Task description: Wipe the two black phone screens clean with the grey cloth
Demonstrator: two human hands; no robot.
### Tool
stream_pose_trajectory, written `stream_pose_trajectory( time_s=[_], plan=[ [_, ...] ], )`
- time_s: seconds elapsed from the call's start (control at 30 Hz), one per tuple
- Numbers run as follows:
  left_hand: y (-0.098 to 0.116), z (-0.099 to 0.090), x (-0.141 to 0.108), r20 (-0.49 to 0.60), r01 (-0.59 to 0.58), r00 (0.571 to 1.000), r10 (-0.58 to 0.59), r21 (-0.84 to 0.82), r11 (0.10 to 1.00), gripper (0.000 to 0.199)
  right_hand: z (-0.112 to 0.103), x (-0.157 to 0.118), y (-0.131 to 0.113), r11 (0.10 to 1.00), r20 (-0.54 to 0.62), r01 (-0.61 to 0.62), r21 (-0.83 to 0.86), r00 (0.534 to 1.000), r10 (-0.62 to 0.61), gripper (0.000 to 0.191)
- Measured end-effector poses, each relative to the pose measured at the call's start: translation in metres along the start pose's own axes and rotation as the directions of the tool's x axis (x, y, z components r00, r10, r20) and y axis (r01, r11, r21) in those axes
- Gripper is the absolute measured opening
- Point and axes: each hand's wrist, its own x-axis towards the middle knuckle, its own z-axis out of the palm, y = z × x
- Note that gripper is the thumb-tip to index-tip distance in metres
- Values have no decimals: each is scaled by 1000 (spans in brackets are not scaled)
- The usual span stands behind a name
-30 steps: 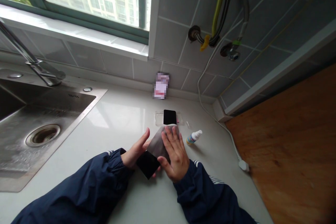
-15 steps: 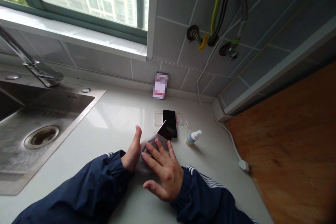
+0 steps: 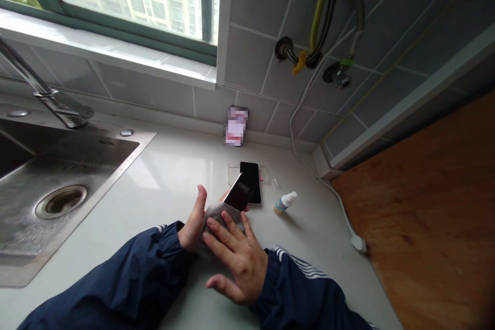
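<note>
Sink [image 3: 69, 165]: sat at your far left, set into the table [image 3: 181, 165].
Left hand [image 3: 192, 227]: supported the held phone from below, its fingers clamped on that phone, partly hidden, with your thumb raised clear.
Grey cloth [image 3: 212, 212]: covered the near part of the held phone, under your right palm.
Clear case [image 3: 232, 172]: lay flat on the table beneath the second phone.
Held phone [image 3: 238, 193]: was tilted, dark-screened, between your hands; its far end overlapped the second phone in view, contact undetermined.
Right hand [image 3: 240, 258]: pressed flat on the cloth, your fingers spread apart.
Second phone [image 3: 252, 180]: lay across the clear case.
Spray bottle [image 3: 283, 203]: stood upright right of the second phone.
White plug [image 3: 359, 244]: rested near the table's right edge.
</note>
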Motion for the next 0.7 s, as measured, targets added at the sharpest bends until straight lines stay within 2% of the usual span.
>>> stream_pose_trajectory(
  time_s=[0.1, 0.23, 0.33, 0.43, 0.53, 0.63, 0.7],
  plan=[
    [-1, 0, -3, -36, 72, 997, -73, -14, 997, 99, 0, 0, 1, 999, 17, -24, -23, 1000, 24, 72],
    [-4, -4, -4, 12, 153, 988, -153, -36, 988, 99, 5, -2, 6, 995, -47, -100, -28, 994, 99, 70],
    [-7, -4, -3, 92, 115, 989, -117, 19, 993, 95, 7, -2, 12, 985, -107, -169, -19, 980, 166, 69],
    [-12, -3, -1, 158, 13, 987, -25, 75, 997, 89, 8, -2, 18, 970, -183, -244, -13, 954, 237, 69],
    [-15, -5, -2, 100, -55, 994, 36, 192, 980, 77, 7, 0, 24, 952, -248, -304, -17, 924, 291, 68],
    [-15, -10, -6, -24, 53, 999, -48, 390, 919, 60, 5, 1, 30, 940, -291, -341, -26, 902, 320, 67],
    [-13, -12, -8, -87, 129, 991, -100, 463, 877, 56, 5, 1, 32, 933, -311, -360, -21, 889, 336, 68]
  ],
)
